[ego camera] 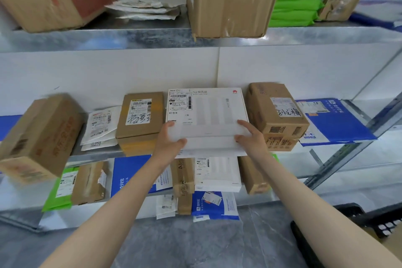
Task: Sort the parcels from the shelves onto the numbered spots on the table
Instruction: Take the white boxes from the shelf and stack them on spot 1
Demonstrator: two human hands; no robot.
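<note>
Single head-worn view, close to a rack of metal shelves

The wide-angle camera looks forward and slightly down from the person's head, squarely at the middle shelf (97,152), which crosses the centre of the frame. It is near enough that both forearms run up from the bottom edge to the left hand (171,143) and right hand (252,137), which hold a white parcel (208,111) at mid-frame. The upper shelf (130,37) spans the top, the floor (195,246) fills the near bottom, and a black crate (369,222) sits near right. Straight edges bow toward the borders.
</note>
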